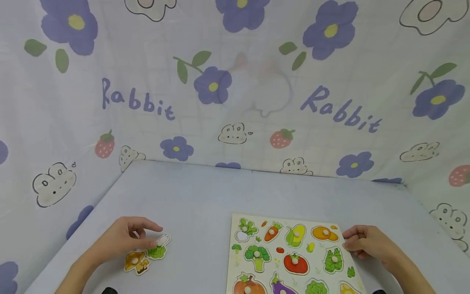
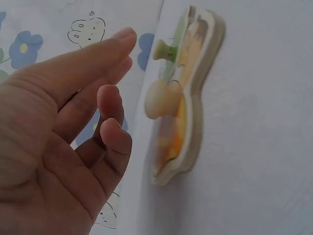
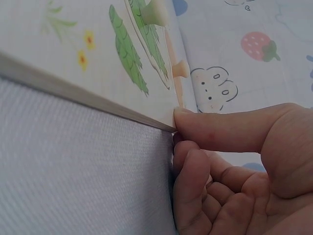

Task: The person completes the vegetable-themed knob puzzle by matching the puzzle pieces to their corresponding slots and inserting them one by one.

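At the left of the table, a mushroom puzzle piece (image 1: 131, 259) lies against a leafy green-and-white vegetable piece (image 1: 157, 252). My left hand (image 1: 128, 234) hovers beside the vegetable piece, its thumb tip overlapping it in the head view. The left wrist view shows the loosely bent fingers (image 2: 115, 105) apart from the knobbed pieces, with nothing held. On the right, my right hand (image 1: 371, 243) pinches the right edge of a wooden vegetable puzzle board (image 1: 269, 261). Its thumb (image 3: 215, 128) lies at the edge, while the other fingers curl below.
Seated in the board are knobbed pieces, among them a carrot (image 1: 271, 234), corn (image 1: 300, 234), broccoli (image 1: 258, 263), tomato (image 1: 293, 267) and eggplant (image 1: 277, 286). A printed cloth (image 1: 257, 143) hangs behind and beside the pale table (image 1: 198, 204). The board's near part runs out of the head view.
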Motion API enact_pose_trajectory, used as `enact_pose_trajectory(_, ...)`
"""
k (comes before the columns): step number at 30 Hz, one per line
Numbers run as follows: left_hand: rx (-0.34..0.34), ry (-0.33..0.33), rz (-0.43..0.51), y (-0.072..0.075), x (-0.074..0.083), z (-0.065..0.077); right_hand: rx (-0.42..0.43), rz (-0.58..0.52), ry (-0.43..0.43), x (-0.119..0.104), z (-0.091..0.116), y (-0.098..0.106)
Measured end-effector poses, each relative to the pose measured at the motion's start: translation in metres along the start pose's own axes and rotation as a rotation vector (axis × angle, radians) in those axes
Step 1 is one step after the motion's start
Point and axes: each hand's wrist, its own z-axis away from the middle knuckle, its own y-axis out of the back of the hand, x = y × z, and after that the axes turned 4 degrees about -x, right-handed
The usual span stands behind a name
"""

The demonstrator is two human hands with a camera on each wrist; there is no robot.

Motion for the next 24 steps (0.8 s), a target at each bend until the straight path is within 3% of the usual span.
enact_pose_trajectory(4, 0.006, -0.003, 0.001, -0.002, -0.003, -0.002, 0.000, -0.006, 0.003, 0.001, 0.000, 0.000)
enact_pose_trajectory(11, 0.018, 0.059, 0.009, -0.008, -0.005, -0.004, -0.001, -0.015, -0.001, 0.001, 0.000, 0.001)
enact_pose_trajectory(24, 0.025, 0.105, -0.037, -0.014, -0.006, -0.007, -0.001, -0.013, -0.007, -0.002, 0.002, -0.001)
